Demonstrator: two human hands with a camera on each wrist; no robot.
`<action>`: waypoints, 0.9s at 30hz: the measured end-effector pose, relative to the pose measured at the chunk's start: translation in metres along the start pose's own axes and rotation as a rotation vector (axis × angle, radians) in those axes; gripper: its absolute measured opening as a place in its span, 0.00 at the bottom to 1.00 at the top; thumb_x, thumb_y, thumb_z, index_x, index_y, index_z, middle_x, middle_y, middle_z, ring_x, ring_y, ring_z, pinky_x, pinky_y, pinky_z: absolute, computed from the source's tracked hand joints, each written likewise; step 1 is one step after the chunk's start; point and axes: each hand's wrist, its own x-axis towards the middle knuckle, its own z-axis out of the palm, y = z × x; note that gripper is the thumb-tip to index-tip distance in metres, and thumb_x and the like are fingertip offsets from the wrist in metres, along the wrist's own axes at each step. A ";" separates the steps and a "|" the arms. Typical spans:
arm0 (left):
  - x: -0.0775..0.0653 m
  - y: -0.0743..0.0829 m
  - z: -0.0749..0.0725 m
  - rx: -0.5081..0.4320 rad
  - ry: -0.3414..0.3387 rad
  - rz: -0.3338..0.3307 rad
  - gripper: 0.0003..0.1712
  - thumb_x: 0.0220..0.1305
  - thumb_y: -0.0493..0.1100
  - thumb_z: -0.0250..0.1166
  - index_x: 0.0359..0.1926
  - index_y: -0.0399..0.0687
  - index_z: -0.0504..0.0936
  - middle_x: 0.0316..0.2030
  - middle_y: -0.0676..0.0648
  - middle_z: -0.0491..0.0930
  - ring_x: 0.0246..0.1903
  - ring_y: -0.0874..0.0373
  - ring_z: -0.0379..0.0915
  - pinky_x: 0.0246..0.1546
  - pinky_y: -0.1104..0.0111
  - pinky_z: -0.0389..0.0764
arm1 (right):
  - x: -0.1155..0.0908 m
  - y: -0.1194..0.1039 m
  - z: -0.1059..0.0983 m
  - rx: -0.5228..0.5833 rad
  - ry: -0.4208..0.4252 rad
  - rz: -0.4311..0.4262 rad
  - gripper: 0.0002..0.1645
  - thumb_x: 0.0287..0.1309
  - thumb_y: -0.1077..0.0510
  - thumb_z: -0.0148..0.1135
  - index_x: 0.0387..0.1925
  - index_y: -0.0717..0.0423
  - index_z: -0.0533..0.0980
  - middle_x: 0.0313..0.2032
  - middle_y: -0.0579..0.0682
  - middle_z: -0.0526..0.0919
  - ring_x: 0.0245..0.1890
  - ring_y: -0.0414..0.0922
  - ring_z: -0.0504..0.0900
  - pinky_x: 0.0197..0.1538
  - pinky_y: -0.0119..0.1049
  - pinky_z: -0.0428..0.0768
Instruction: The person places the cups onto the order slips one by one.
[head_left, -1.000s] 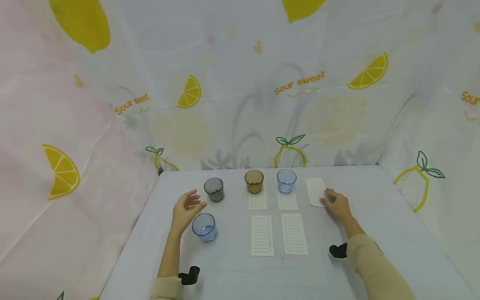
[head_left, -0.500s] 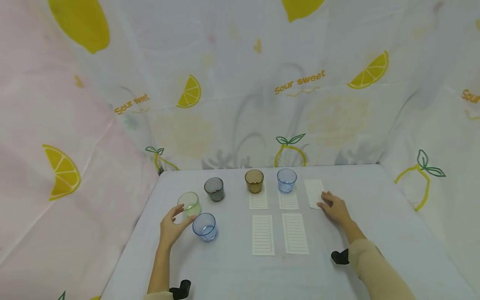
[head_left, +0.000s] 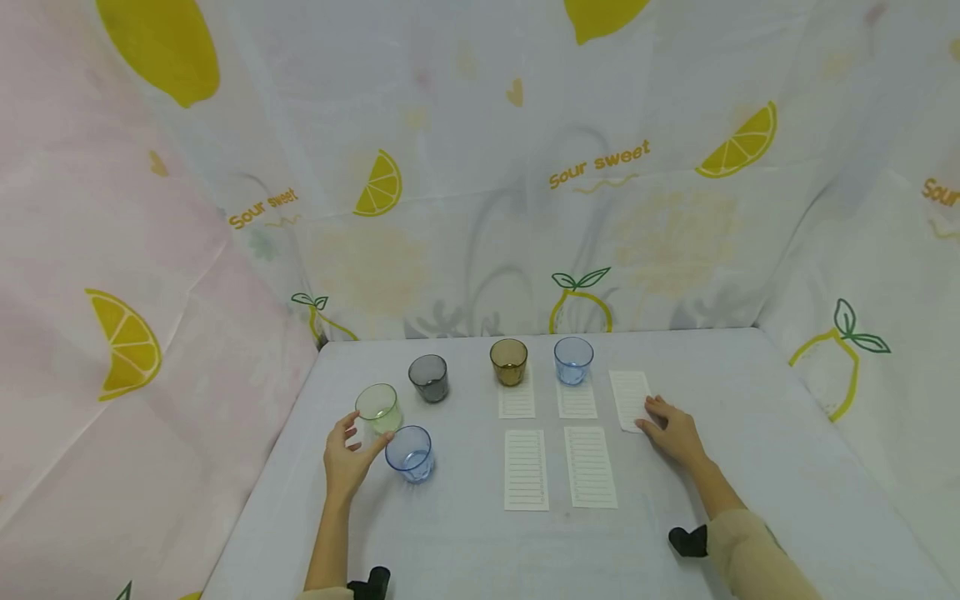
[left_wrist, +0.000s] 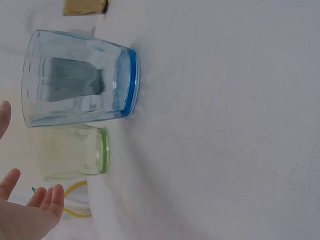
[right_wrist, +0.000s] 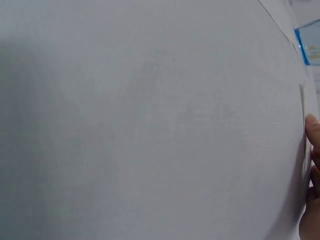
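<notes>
My left hand is held just behind a pale green glass, thumb and fingers spread. In the left wrist view the fingers look apart from that glass, and a clear blue glass stands nearer the camera. A dark grey glass sits behind them. Over on the right, my right hand holds a white lined paper card by its right edge. The right wrist view shows only part of this hand at its border, with the thumb along the card's edge.
A brown glass and another blue glass stand at the back, each on the far end of a lined card. Two more cards, a left one and a right one, lie flat nearer me. Lemon-print cloth walls the table.
My left hand has drawn back and left from the green glass, which now shows upright on the table. The right hand has shifted slightly towards me, and the card has moved with it.
</notes>
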 end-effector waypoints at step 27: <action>0.037 -0.015 0.015 -0.176 -0.093 -0.182 0.55 0.49 0.37 0.73 0.71 0.34 0.47 0.66 0.27 0.55 0.66 0.35 0.51 0.64 0.46 0.59 | -0.004 0.000 -0.001 0.023 -0.024 -0.058 0.26 0.52 0.62 0.67 0.49 0.76 0.73 0.55 0.68 0.73 0.60 0.66 0.66 0.62 0.59 0.63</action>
